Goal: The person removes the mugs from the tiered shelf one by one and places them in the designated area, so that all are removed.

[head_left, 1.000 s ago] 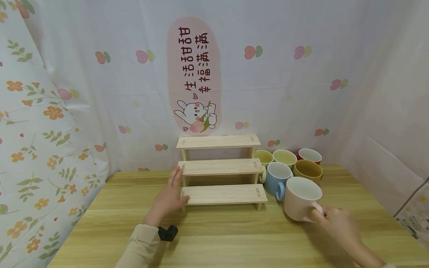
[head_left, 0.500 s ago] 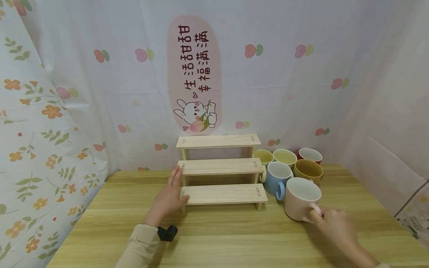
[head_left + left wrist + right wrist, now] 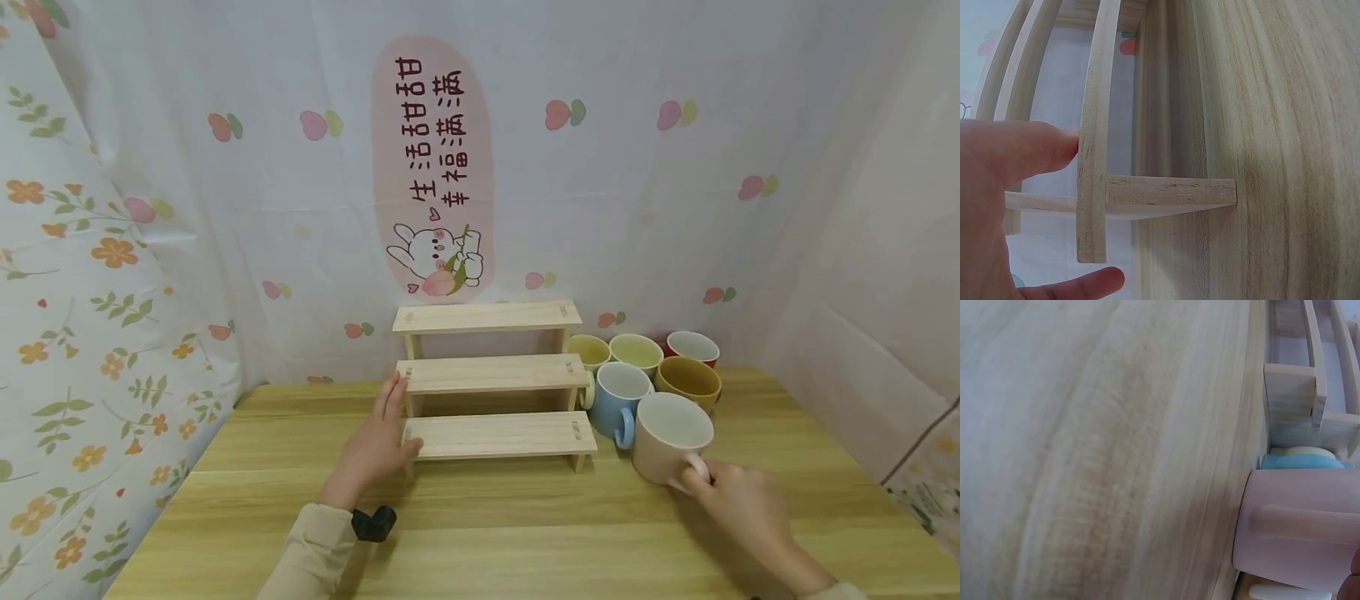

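Observation:
My right hand (image 3: 742, 504) grips the handle of a pale pink mug (image 3: 660, 454), which stands upright in front of a blue mug (image 3: 615, 408). Seen from the right wrist, the pink mug (image 3: 1300, 487) has its base at the tabletop. At the left end of a three-tier wooden shelf (image 3: 495, 435) lies my left hand (image 3: 373, 454), fingers extended along its side. In the left wrist view the thumb (image 3: 1054, 147) touches the lowest board (image 3: 1092, 156), while one finger (image 3: 1100, 284) reaches past that board's end.
Behind the blue mug are two yellowish mugs (image 3: 636, 354), a mustard mug (image 3: 686, 385) and a red mug with a white inside (image 3: 693, 346). Patterned cloth (image 3: 622, 208) hangs at the back and sides of the wooden table (image 3: 487, 550).
My right hand has shifted the pink mug slightly away from me, toward the other mugs. My left hand has stayed at the shelf's left end.

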`<state>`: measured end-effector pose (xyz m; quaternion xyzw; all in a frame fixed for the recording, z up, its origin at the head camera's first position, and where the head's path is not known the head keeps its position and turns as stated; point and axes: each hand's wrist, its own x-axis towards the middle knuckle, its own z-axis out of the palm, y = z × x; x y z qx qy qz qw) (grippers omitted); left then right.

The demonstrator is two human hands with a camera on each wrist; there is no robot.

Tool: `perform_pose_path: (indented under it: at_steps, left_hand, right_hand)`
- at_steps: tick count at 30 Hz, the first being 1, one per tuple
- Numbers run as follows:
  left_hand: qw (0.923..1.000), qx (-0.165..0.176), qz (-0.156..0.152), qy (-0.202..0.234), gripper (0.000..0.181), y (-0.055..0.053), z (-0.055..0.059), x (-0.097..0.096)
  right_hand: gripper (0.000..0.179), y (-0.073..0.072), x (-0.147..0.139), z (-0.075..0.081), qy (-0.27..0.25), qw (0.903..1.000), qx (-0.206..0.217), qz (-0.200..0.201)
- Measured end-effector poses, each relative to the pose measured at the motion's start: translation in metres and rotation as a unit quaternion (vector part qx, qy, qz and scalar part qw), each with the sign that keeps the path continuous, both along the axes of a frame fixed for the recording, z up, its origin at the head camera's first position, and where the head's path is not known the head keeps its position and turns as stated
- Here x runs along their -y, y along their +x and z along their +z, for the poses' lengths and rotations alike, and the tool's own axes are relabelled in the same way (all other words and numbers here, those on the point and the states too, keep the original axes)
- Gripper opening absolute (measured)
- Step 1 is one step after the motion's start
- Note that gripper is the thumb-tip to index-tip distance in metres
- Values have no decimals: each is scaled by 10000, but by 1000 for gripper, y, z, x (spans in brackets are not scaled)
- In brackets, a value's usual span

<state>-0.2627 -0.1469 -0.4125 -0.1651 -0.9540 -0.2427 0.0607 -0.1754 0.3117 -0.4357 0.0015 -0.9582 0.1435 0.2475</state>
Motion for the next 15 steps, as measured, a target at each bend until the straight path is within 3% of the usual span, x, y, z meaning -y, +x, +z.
perform_pose_path:
  at_steps: [15]
  left_hand:
    - [10000,5,-37,-35,94,-2,-1,2]
  right_hand:
    - [40,-1,2,10,-141,9970,747,-144]
